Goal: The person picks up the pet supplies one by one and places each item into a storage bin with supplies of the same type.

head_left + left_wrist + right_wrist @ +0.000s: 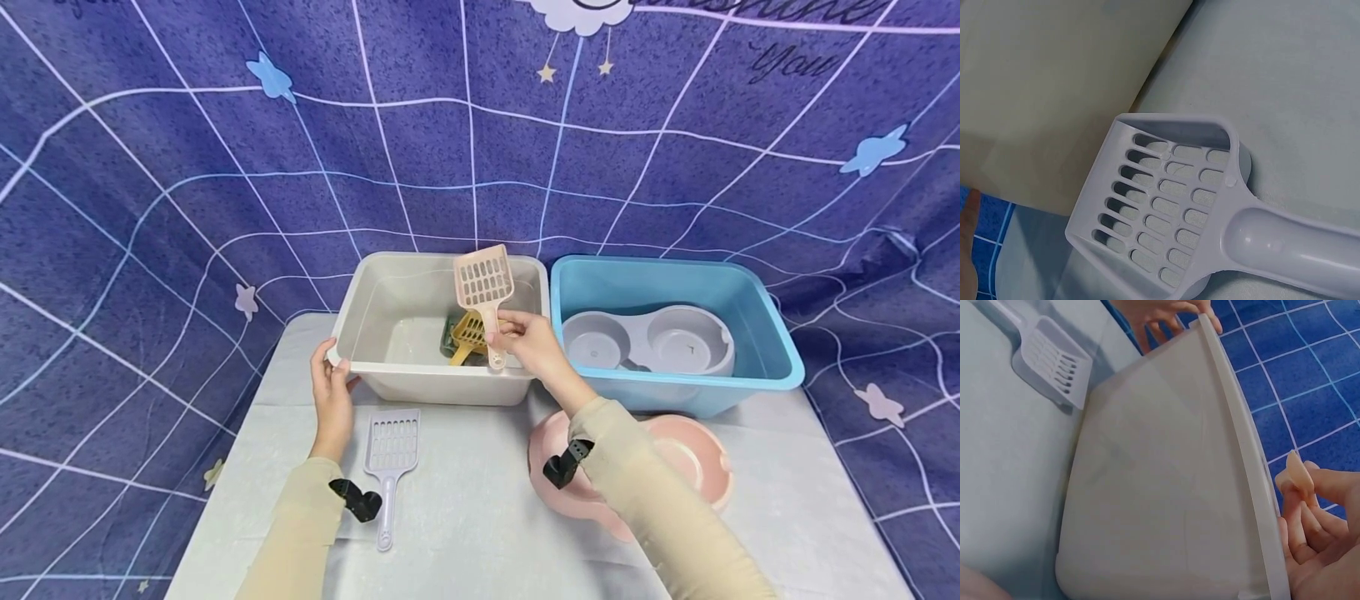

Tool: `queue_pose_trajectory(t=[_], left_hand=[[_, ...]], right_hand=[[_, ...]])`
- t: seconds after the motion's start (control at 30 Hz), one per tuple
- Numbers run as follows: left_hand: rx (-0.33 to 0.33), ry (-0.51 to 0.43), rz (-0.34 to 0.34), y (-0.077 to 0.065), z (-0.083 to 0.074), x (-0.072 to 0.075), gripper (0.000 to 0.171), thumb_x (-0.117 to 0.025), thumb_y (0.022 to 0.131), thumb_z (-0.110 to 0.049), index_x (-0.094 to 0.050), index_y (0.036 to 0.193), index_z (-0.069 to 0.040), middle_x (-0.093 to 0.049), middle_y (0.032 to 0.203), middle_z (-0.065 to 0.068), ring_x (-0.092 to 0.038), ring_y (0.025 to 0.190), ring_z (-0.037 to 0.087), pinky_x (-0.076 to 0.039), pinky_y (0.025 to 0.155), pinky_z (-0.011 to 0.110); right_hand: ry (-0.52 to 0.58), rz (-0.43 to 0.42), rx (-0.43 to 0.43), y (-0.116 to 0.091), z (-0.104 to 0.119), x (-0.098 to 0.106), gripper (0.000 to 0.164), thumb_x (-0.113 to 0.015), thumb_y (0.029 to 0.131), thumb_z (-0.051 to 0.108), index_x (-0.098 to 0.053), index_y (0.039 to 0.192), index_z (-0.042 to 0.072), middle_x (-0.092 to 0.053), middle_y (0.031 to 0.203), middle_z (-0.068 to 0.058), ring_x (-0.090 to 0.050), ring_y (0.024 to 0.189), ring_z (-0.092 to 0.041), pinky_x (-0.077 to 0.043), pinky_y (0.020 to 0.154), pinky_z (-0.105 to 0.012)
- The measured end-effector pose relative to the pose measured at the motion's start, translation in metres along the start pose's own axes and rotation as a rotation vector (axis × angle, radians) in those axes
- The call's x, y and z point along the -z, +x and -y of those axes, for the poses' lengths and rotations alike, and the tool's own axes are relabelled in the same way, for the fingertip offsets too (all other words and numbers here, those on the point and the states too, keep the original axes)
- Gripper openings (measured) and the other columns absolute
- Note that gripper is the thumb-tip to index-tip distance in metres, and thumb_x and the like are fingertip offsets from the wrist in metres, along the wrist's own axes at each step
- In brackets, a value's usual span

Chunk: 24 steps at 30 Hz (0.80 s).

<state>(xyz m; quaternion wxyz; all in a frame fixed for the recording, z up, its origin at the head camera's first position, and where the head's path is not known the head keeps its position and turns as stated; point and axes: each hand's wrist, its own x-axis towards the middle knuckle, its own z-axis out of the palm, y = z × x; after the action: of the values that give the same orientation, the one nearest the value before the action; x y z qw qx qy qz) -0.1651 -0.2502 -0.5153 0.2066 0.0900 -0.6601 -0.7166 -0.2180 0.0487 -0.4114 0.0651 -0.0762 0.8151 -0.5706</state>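
Note:
My right hand (531, 342) pinches the handle of a pale pink litter scoop (489, 315), held over the front rim of a light grey litter box (431, 385) with its slotted head up. At the box's front left corner, my left hand (333, 410) grips the rim between thumb and fingers. Inside the box lie a yellow scoop (463, 346) and a dark green item (447, 342), partly hidden. A lavender litter scoop (1210, 234) lies on the table beside my left wrist, clear of both hands. Only the pink scoop's handle end (1297, 472) shows in the right wrist view.
To the right stands a blue box (675, 396) holding a grey double bowl (637, 333). In front of it, a pink double bowl (716, 450) sits partly under my right forearm. A purple-blue patterned cloth (420, 167) hangs behind the white-covered table (457, 500).

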Motion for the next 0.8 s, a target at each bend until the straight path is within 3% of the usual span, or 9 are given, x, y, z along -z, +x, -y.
queue_pose_trajectory(t=[0.13,0.43,0.8], left_hand=[[-0.002,-0.002,-0.001,-0.0002,0.0012,0.0003,0.046,-0.036,0.103,-0.007,-0.032,0.148,-0.012,-0.042,0.141,0.012,-0.047,0.118,0.025,-0.044,0.094,0.032],[-0.004,0.001,-0.001,-0.0008,0.0014,0.0003,0.046,-0.035,0.103,-0.007,-0.031,0.149,-0.011,-0.042,0.14,0.013,-0.047,0.118,0.024,-0.043,0.095,0.035],[-0.02,-0.005,-0.003,-0.0011,-0.001,-0.0005,0.046,-0.035,0.103,-0.008,-0.032,0.149,-0.013,-0.042,0.14,0.014,-0.049,0.113,0.012,-0.044,0.092,0.03]], right_hand=[[-0.005,-0.009,0.023,0.002,-0.0007,-0.0035,0.045,-0.073,0.086,0.004,-0.061,0.127,-0.007,-0.07,0.104,-0.02,-0.064,0.09,-0.026,-0.05,0.073,-0.023],[0.051,-0.003,0.008,0.0028,-0.0014,-0.0061,0.038,-0.066,0.087,-0.003,-0.063,0.125,-0.008,-0.07,0.096,-0.018,-0.06,0.074,-0.01,-0.048,0.064,-0.017],[0.113,-0.026,0.038,-0.001,-0.0034,-0.0086,0.034,-0.064,0.09,-0.001,-0.065,0.124,-0.002,-0.07,0.098,-0.015,-0.063,0.076,-0.015,-0.049,0.066,-0.021]])
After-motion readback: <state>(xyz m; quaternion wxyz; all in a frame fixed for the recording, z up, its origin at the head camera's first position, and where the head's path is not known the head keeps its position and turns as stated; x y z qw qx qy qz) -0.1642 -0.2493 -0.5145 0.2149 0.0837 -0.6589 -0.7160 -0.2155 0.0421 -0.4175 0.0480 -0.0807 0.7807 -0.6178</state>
